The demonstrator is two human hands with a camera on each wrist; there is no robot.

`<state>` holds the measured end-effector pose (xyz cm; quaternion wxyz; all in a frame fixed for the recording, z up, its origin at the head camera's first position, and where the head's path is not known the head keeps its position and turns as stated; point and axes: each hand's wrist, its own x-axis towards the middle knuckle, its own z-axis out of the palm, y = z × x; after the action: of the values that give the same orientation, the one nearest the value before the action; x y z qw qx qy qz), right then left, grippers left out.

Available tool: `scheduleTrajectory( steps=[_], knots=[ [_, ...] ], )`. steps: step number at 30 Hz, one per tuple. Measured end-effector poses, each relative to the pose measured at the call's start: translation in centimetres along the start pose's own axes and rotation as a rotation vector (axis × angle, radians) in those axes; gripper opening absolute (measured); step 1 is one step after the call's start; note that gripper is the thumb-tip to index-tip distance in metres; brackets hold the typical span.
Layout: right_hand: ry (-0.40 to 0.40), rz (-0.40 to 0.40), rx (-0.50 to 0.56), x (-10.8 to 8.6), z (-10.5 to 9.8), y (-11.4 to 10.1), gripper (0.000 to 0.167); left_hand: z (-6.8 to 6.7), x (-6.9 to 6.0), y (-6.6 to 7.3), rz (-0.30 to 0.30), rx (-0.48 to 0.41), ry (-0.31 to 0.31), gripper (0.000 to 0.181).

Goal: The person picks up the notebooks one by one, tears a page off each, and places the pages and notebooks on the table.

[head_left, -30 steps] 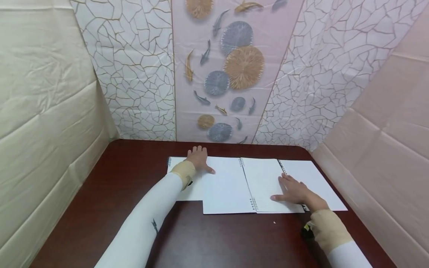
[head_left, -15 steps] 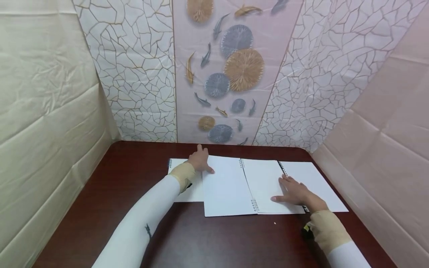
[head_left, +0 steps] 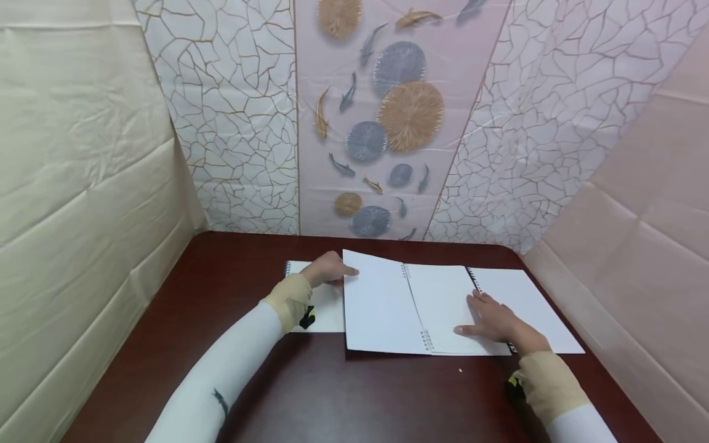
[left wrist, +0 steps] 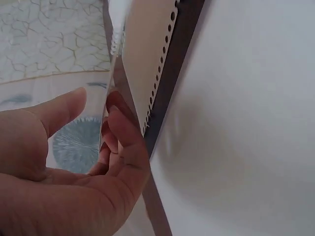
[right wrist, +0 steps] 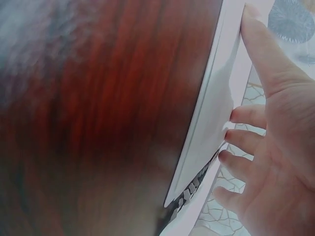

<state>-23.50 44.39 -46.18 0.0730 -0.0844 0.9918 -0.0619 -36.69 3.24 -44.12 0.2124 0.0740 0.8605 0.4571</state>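
Note:
White spiral notebooks lie side by side across the table. In the head view, my left hand (head_left: 327,269) holds the far left edge of a white notebook leaf (head_left: 379,307), which is raised and tilted at that edge. Its thumb lies over the leaf, and the left wrist view shows curled fingers (left wrist: 125,128) behind the edge. My right hand (head_left: 493,317) rests with spread fingers on the lined page (head_left: 434,289) and reaches to the black spiral binding (head_left: 474,280). Farther right is another white page (head_left: 534,307). A white page (head_left: 324,317) with a blue coil lies under the left forearm side.
The dark red-brown table (head_left: 399,394) runs in front of the notebooks and to the left. A tiny pale scrap (head_left: 460,370) lies near their front edge. Patterned cloth (head_left: 368,123) hangs behind, and beige cloth walls (head_left: 88,203) stand at both sides.
My left hand went from lying spread at the leaf's edge to gripping it, and the leaf's left edge has risen. The right hand stays in place on the pages. The head view shifted slightly.

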Motion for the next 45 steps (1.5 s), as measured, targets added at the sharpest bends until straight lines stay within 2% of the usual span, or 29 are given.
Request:
scheduleTrajectory(
  steps=[5, 10, 13, 15, 18, 21, 23, 25, 29, 31, 33, 39, 45],
  knots=[
    [0.0, -0.003, 0.006, 0.2, 0.1, 0.2, 0.109, 0.9, -2.7, -0.7, 0.052, -0.071, -0.002, 0.031],
    [0.002, -0.006, -0.011, 0.3, 0.1, 0.1, 0.109, 3.0, -4.5, -1.6, 0.197, -0.212, 0.053, 0.048],
    [0.01, -0.008, -0.006, 0.2, 0.1, 0.1, 0.108, 4.5, -5.2, -1.7, 0.287, -0.235, 0.092, 0.056],
    [0.008, -0.006, 0.004, 0.1, 0.1, 0.1, 0.108, 5.3, -5.8, -1.6, 0.319, -0.239, 0.105, 0.066],
    [0.001, -0.008, 0.005, 0.1, -0.1, 0.1, 0.109, 6.1, -6.3, -1.0, 0.36, -0.295, 0.09, 0.081],
    [0.001, -0.01, 0.011, -0.1, 0.1, 0.2, 0.109, 6.8, -6.9, -0.3, 0.403, -0.366, 0.037, 0.091],
    [0.006, -0.015, 0.009, -0.1, 0.2, 0.3, 0.109, 7.3, -7.5, 0.2, 0.428, -0.381, 0.003, 0.096],
    [0.013, -0.024, 0.009, -0.2, 0.2, 0.3, 0.109, 7.9, -8.3, 0.6, 0.441, -0.36, -0.018, 0.102],
    [0.028, -0.046, 0.007, -0.2, 0.4, 0.5, 0.108, 9.3, -9.8, 1.2, 0.468, -0.282, -0.002, 0.117],
    [0.031, -0.048, 0.003, -0.1, 0.4, 0.6, 0.108, 10.2, -10.3, 1.5, 0.512, -0.281, -0.003, 0.123],
    [0.029, -0.043, 0.001, 0.0, 0.5, 0.7, 0.108, 11.2, -10.6, 1.9, 0.537, -0.233, 0.019, 0.13],
    [0.024, -0.035, -0.006, 0.2, 0.7, 1.0, 0.109, 13.1, -10.4, 3.2, 0.574, 0.007, 0.131, 0.135],
    [0.034, -0.039, -0.006, 0.0, 0.4, 0.8, 0.109, 13.9, -9.3, 4.8, 0.708, 0.105, 0.169, 0.129]
  ],
)
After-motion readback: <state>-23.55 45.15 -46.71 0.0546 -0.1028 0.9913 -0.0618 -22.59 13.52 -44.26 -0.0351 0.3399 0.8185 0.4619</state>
